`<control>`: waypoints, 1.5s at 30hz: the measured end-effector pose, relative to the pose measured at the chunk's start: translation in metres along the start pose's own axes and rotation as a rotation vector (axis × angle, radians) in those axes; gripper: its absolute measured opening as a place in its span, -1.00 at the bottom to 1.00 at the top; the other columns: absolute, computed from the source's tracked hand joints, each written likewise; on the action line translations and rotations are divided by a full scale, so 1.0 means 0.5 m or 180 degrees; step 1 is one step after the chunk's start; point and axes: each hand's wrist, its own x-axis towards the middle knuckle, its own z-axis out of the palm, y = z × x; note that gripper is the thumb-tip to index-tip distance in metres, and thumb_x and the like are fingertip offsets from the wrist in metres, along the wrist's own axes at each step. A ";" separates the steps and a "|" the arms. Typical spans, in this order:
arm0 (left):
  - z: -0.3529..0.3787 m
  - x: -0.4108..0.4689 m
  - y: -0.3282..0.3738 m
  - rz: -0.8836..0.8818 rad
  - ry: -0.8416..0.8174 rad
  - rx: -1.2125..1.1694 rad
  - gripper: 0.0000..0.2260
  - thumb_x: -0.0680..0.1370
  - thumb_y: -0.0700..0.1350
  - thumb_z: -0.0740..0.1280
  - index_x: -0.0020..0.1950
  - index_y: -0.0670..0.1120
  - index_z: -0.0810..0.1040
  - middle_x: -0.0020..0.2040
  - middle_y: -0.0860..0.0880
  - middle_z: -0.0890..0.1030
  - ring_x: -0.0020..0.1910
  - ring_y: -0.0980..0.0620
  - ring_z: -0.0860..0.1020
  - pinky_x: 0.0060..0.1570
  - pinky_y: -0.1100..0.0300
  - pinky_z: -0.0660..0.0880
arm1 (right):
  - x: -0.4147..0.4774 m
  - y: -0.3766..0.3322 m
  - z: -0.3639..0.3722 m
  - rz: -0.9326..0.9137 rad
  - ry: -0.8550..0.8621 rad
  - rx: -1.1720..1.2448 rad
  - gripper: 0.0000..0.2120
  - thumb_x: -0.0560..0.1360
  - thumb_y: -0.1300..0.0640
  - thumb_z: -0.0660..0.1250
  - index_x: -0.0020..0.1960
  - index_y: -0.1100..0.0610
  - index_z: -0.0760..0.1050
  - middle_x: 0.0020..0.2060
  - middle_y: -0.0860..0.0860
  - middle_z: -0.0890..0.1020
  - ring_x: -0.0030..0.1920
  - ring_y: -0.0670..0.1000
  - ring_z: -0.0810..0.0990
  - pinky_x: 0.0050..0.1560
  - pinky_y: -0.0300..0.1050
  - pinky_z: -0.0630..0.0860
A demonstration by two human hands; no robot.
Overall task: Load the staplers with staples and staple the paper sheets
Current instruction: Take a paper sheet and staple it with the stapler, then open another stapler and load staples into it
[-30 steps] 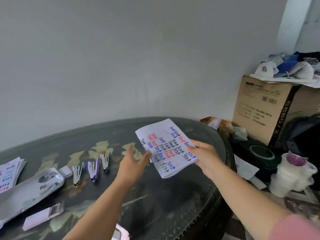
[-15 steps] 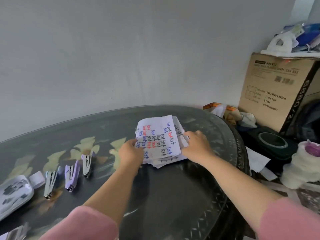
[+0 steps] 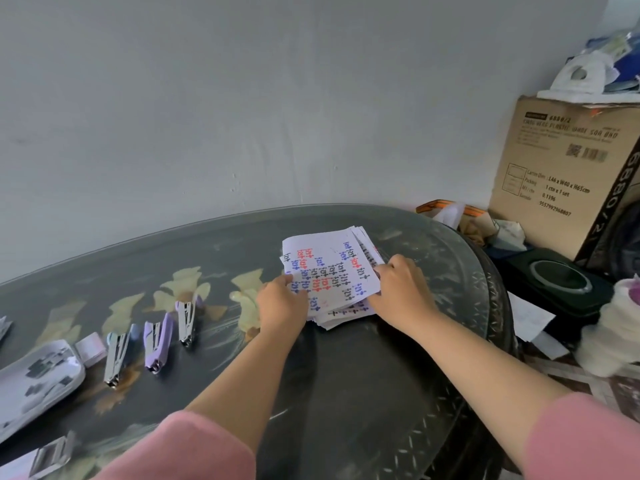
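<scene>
Right now the stack of white paper sheets (image 3: pixel 332 275), printed with small red, blue and black marks, lies on the dark glass-topped table (image 3: pixel 346 393), its long axis running toward the wall. The left hand (image 3: pixel 282 303) grips its left edge and the right hand (image 3: pixel 403 287) its right, fingers curled. Well to the left, three small staplers (image 3: pixel 157 341) point their metal noses at the person. A brown cardboard box (image 3: pixel 561 174) reads "L46 x W40 x H65cm".
</scene>
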 end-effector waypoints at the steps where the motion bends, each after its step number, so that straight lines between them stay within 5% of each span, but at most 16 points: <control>1: -0.002 -0.002 -0.001 -0.0019 0.0016 -0.0025 -0.57 0.54 -0.16 0.30 0.42 -0.11 0.38 0.33 -0.09 0.48 0.03 -0.03 0.54 -0.03 0.19 0.43 | 0.003 -0.002 0.001 0.0021 0.0019 -0.0032 -0.60 0.48 -0.06 0.33 0.18 0.20 0.50 0.03 0.11 0.49 0.00 0.07 0.44 -0.04 -0.12 0.43; 5: -0.013 -0.001 -0.008 -0.0129 0.0058 -0.0043 -0.58 0.54 -0.13 0.29 0.41 -0.07 0.38 0.20 -0.05 0.57 -0.22 -0.02 0.54 -0.22 0.17 0.46 | 0.011 -0.012 0.012 0.0160 0.0092 -0.0188 -0.63 0.48 -0.01 0.37 0.15 0.22 0.50 0.03 0.13 0.48 0.01 0.09 0.44 -0.02 -0.12 0.39; 9: -0.015 0.001 -0.006 -0.0047 0.0018 -0.0010 -0.58 0.55 -0.11 0.29 0.41 -0.08 0.39 0.19 -0.05 0.58 -0.26 0.03 0.52 -0.38 0.26 0.38 | 0.013 -0.007 0.015 0.0574 0.0311 0.0045 -0.66 0.47 0.00 0.37 0.06 0.26 0.52 0.00 0.15 0.49 -0.01 0.12 0.45 -0.02 -0.10 0.39; 11: -0.010 0.002 -0.003 -0.0008 -0.0038 -0.0040 -0.59 0.56 -0.10 0.30 0.41 -0.09 0.38 0.25 -0.06 0.54 -0.15 0.02 0.56 -0.28 0.26 0.45 | 0.015 0.010 0.006 0.0852 0.0506 0.0168 -0.70 0.49 0.04 0.34 0.00 0.30 0.53 -0.02 0.19 0.51 0.00 0.15 0.46 -0.01 -0.05 0.41; 13: 0.000 0.008 -0.003 0.0075 -0.0068 -0.0127 -0.57 0.54 -0.09 0.32 0.40 -0.09 0.39 0.32 -0.09 0.48 0.06 -0.04 0.57 0.01 0.13 0.53 | 0.018 0.037 -0.004 0.1093 0.0805 0.0266 -0.70 0.52 0.05 0.30 -0.03 0.31 0.55 -0.04 0.22 0.53 -0.01 0.16 0.48 -0.01 0.00 0.46; 18: 0.026 -0.001 0.002 0.0423 -0.0122 0.0439 -0.54 0.55 0.01 0.29 0.43 -0.08 0.36 0.35 -0.14 0.41 0.28 -0.11 0.42 0.31 0.06 0.35 | 0.022 0.040 -0.021 0.0878 0.0917 0.0593 -0.65 0.53 -0.06 0.26 0.08 0.19 0.61 -0.03 0.15 0.55 0.02 0.14 0.50 0.03 0.04 0.50; 22: 0.030 -0.021 -0.005 0.0638 -0.0096 0.1088 -0.53 0.59 0.12 0.13 0.48 0.01 0.26 0.44 -0.07 0.31 0.39 -0.14 0.22 0.36 0.01 0.20 | 0.012 -0.001 0.008 0.0311 0.0480 -0.0077 -0.57 0.56 -0.12 0.20 0.27 0.13 0.54 -0.03 0.12 0.54 0.02 0.12 0.48 0.04 -0.03 0.41; 29: -0.019 -0.041 -0.022 0.0745 -0.0639 0.1079 -0.50 0.62 0.13 0.04 0.54 0.08 0.06 0.51 -0.01 0.23 0.46 -0.11 0.16 0.40 0.00 0.16 | -0.026 -0.030 0.008 0.0461 0.0309 -0.0266 -0.53 0.56 -0.16 0.18 0.33 0.13 0.42 0.10 0.11 0.49 0.11 0.10 0.44 0.12 -0.06 0.39; 32: -0.097 -0.096 -0.047 0.0806 -0.0398 0.0831 -0.51 0.62 0.09 0.11 0.53 0.04 0.13 0.49 0.00 0.26 0.47 -0.06 0.17 0.41 0.05 0.14 | -0.097 -0.094 -0.023 -0.0002 0.0376 0.0258 -0.62 0.56 -0.08 0.20 0.29 0.10 0.44 0.10 0.07 0.48 0.12 0.09 0.44 0.16 -0.06 0.42; 35: -0.206 -0.180 -0.107 0.0940 0.0066 0.0771 -0.57 0.60 0.05 0.19 0.46 0.03 0.29 0.40 0.04 0.38 0.38 0.01 0.32 0.37 0.08 0.27 | -0.214 -0.197 -0.054 -0.0615 -0.0372 0.0909 -0.67 0.53 -0.15 0.21 0.20 -0.02 0.47 0.03 -0.08 0.42 0.13 -0.04 0.41 0.21 -0.16 0.37; 40: -0.386 -0.299 -0.278 0.0582 0.0993 0.1056 -0.70 0.51 -0.10 0.35 0.25 -0.02 0.54 0.18 -0.01 0.58 0.19 -0.08 0.50 0.17 0.02 0.39 | -0.367 -0.345 -0.096 -0.1028 -0.1411 0.0759 -0.41 0.37 -0.41 0.16 0.26 -0.07 0.32 0.10 -0.11 0.36 0.19 -0.06 0.35 0.23 -0.16 0.31; 42: -0.441 -0.318 -0.350 0.0269 0.1160 0.1558 -0.68 0.49 -0.09 0.36 0.24 -0.05 0.54 0.18 -0.07 0.60 0.18 -0.15 0.52 0.15 -0.08 0.42 | -0.401 -0.371 -0.083 -0.1047 -0.1388 0.0409 -0.35 0.33 -0.41 0.09 0.27 -0.05 0.31 0.13 -0.07 0.36 0.20 -0.01 0.37 0.23 -0.14 0.34; 45: -0.486 -0.330 -0.427 -0.0041 0.1114 0.1861 -0.62 0.51 -0.04 0.33 0.32 -0.08 0.49 0.28 -0.09 0.54 0.26 -0.17 0.46 0.22 -0.11 0.38 | -0.430 -0.382 -0.041 -0.0954 -0.0970 0.0537 -0.60 0.41 -0.23 0.16 0.06 0.02 0.47 -0.06 -0.05 0.42 -0.02 0.02 0.51 -0.02 -0.16 0.45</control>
